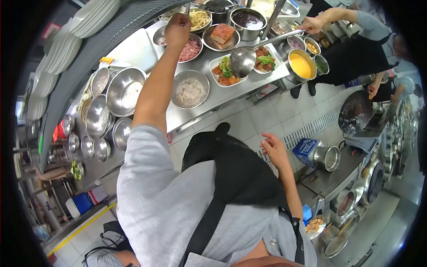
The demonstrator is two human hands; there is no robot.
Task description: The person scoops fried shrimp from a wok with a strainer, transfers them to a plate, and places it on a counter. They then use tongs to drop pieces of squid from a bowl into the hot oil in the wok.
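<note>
My left hand (pixel 177 30) reaches far out over the steel counter (pixel 209 62), fingers bunched together above a small bowl (pixel 159 38) and a bowl of pink raw meat (pixel 190 50). Whether the fingertips pinch anything cannot be made out. My right hand (pixel 273 150) hangs free over the tiled floor, fingers apart and holding nothing. A co-worker's hand (pixel 311 25) holds a long ladle (pixel 243 60) over a plate of red and green food (pixel 224 72).
On the counter stand a bowl of white slices (pixel 190 91), fries (pixel 200 19), a meat block (pixel 222 34), a dark sauce pot (pixel 247 20) and a yellow liquid tub (pixel 300 66). Empty steel bowls (pixel 124 91) crowd the left. A wok (pixel 356 111), carton (pixel 307 151) and pot (pixel 329 158) sit right.
</note>
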